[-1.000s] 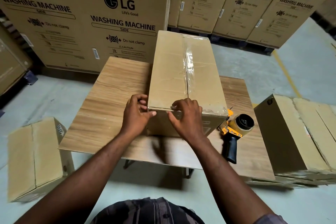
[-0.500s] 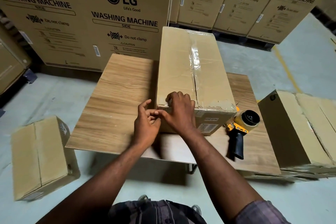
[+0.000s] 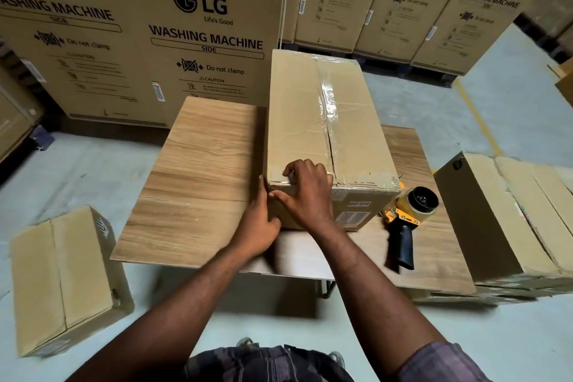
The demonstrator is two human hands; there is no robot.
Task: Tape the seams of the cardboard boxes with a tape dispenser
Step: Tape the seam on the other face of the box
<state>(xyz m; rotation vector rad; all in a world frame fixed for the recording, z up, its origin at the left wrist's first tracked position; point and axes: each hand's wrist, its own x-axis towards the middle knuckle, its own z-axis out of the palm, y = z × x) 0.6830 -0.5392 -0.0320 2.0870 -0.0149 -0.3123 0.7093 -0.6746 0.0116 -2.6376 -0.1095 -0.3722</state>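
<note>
Both hands had slid to the near-left corner of the box [image 3: 310, 121]: left hand [image 3: 259, 226] flat against its side, right hand [image 3: 307, 192] curled over its top edge. Top seam looked taped, near edge probably finishing; tape dispenser [image 3: 409, 214] lay idle on the table [image 3: 198, 180] beside it.

Open tabletop left, crowded right.
Left of the box [image 3: 297, 108] the table [image 3: 198, 183] lies bare; right of it, the tape dispenser [image 3: 409, 214] occupies the narrow strip, with stacked cartons [image 3: 496, 220] close against the table's right edge.
</note>
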